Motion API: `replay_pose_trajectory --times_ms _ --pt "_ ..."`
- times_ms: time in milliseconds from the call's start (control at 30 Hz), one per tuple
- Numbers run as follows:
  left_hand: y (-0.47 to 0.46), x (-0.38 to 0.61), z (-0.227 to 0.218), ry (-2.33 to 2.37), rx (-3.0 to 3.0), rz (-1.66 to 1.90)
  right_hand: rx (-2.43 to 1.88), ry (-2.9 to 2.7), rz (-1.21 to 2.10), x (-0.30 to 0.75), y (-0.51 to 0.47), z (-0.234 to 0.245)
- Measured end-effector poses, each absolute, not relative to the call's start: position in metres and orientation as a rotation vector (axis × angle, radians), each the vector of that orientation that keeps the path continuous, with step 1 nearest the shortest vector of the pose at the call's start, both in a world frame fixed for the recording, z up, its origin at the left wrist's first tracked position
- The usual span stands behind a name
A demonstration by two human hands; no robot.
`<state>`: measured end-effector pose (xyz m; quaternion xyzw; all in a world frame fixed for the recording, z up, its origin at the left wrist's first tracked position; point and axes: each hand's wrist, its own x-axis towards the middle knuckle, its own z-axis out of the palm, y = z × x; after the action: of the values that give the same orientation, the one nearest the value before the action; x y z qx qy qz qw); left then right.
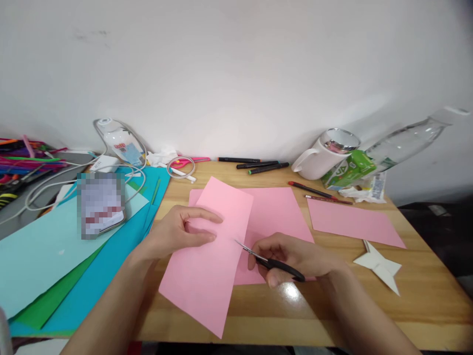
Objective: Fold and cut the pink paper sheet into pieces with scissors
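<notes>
My left hand (pixel 185 229) grips a pink paper sheet (pixel 207 276) near its left side, thumb and forefinger lying on its face. The sheet is tilted above the table. Black-handled scissors (pixel 279 266) are in my right hand (pixel 291 254), fingers closed around the handles. Their blades point left and reach the sheet's right edge. I cannot tell whether a cut runs into the paper. Beneath lies a larger pink sheet (pixel 277 212), partly covered by the held sheet and my right hand.
At right are a pink strip (pixel 354 224), a folded white paper star (pixel 380 266), a mug (pixel 325 153), a green box (pixel 349 170) and a clear bottle (pixel 410 140). Several markers (pixel 268 168) lie by the wall. A phone (pixel 101 204) rests on coloured sheets (pixel 48 261) at left.
</notes>
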<state>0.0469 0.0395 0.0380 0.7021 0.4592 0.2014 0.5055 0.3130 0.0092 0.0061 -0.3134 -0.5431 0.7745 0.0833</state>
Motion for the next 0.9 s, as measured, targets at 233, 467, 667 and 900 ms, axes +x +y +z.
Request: replay_pose_trajectory --times_ms 233,467,667,900 --pt "0.0382 0.0458 0.0371 1.102 1.694 0.482 -0.967 -1.603 2.324 0.3129 0.0099 0.007" --pt "0.0366 0.0453 0.0365 1.108 1.682 0.467 -1.0 -1.598 2.321 0.3138 0.0096 0.0078" --pt "0.0369 0.0454 0.0359 1.115 1.668 0.462 -0.984 -1.618 2.307 0.3144 0.0103 0.0075" --pt "0.0377 0.0462 0.0367 1.118 1.672 0.459 -0.981 -1.633 2.312 0.3158 0.0109 0.0065"
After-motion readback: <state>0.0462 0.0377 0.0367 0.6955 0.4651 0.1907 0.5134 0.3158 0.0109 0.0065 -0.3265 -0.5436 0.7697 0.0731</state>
